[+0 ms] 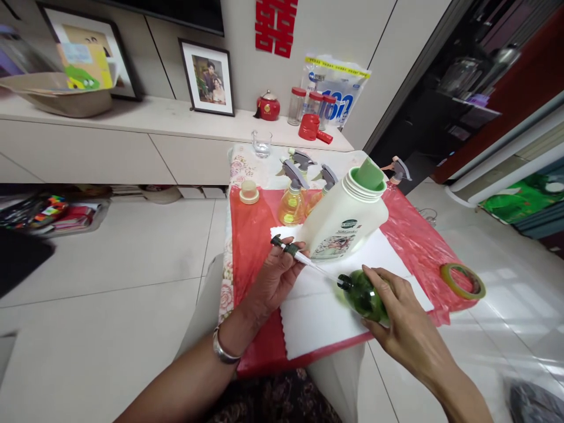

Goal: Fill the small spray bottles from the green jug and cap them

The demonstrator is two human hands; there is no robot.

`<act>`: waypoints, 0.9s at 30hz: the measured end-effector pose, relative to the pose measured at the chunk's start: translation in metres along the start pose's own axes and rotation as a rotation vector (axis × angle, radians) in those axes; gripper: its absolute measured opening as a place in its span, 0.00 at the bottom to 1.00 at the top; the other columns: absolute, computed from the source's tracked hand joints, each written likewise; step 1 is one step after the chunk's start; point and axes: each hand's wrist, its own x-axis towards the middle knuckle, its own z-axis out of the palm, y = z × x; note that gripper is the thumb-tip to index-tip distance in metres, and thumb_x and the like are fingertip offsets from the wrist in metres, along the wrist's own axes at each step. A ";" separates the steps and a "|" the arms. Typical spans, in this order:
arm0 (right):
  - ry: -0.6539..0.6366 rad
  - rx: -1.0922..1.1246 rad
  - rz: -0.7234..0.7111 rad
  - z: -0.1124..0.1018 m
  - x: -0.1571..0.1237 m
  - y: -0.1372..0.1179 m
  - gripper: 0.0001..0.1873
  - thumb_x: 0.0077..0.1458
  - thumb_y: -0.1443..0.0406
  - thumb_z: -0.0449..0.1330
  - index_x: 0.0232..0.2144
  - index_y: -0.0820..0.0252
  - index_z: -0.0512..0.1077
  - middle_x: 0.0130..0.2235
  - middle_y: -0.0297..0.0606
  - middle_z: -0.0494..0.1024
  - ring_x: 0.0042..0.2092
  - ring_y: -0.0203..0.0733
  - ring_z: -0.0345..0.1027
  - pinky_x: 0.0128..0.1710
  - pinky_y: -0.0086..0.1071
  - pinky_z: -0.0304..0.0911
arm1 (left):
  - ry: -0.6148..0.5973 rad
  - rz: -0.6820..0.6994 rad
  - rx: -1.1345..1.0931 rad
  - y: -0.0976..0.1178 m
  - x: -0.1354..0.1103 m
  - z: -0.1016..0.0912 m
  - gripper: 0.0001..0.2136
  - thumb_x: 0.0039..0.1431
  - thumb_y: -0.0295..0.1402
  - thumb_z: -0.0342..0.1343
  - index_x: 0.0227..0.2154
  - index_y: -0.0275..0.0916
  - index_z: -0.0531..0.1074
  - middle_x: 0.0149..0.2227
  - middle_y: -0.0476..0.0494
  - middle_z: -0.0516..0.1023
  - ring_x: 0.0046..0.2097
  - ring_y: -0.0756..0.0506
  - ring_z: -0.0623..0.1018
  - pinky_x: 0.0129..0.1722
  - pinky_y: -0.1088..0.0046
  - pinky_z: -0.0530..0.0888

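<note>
My left hand (275,276) is closed on a dark pump head (284,245) whose white tube (315,267) runs into the neck of a small green bottle (361,294). My right hand (396,311) wraps round that green bottle, tilted on its side over a white cloth (317,317). Just behind stands a large cream bottle (341,220) with a green funnel (369,174) in its open mouth.
The small table carries a red plastic sheet (251,235), yellow spray bottles (291,200), a cream cap (249,191), a glass (262,143) and a roll of tape (462,280). A sideboard (132,126) with framed pictures and jars stands behind. Tiled floor lies on both sides.
</note>
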 end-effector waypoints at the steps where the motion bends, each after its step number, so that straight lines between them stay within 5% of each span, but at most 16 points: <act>1: 0.002 0.005 0.000 0.001 0.001 -0.001 0.41 0.56 0.65 0.53 0.71 0.53 0.49 0.62 0.45 0.58 0.60 0.53 0.56 0.53 0.49 0.69 | 0.005 0.004 0.003 0.000 0.000 0.000 0.21 0.46 0.30 0.75 0.43 0.42 0.74 0.44 0.48 0.82 0.45 0.49 0.82 0.53 0.71 0.75; 27: 0.136 0.338 -0.051 0.018 0.028 -0.044 0.35 0.67 0.53 0.57 0.70 0.55 0.52 0.63 0.47 0.57 0.64 0.51 0.56 0.59 0.48 0.66 | -0.190 -0.020 0.276 -0.014 -0.006 0.000 0.14 0.53 0.35 0.69 0.43 0.41 0.78 0.44 0.44 0.81 0.52 0.41 0.76 0.58 0.62 0.64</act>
